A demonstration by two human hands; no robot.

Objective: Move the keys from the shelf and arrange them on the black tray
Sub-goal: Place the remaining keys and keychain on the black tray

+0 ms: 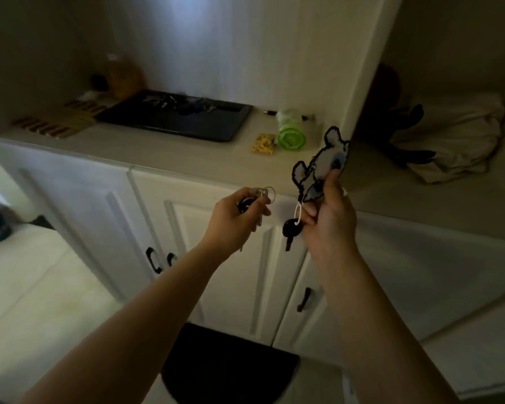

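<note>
My left hand [233, 220] grips a bunch of keys [257, 198] with a silver ring and a dark fob, in front of the counter edge. My right hand [330, 217] holds a flat grey-and-blue animal-shaped keychain [318, 164] with a black outline; a black-headed key [290, 231] hangs below it from a white loop. The black tray [187, 123] lies on the counter at the back left, with several keys [175, 102] lying along its far side. Both hands are in front of and below the tray, apart from it.
A green roll [290, 135] and a small yellow packet [263, 144] lie on the counter right of the tray. Wooden slatted pieces [59, 118] and an orange bottle [126, 77] are at the left. A cloth bundle [455, 135] sits on the right shelf. White cabinet doors [225, 258] stand below.
</note>
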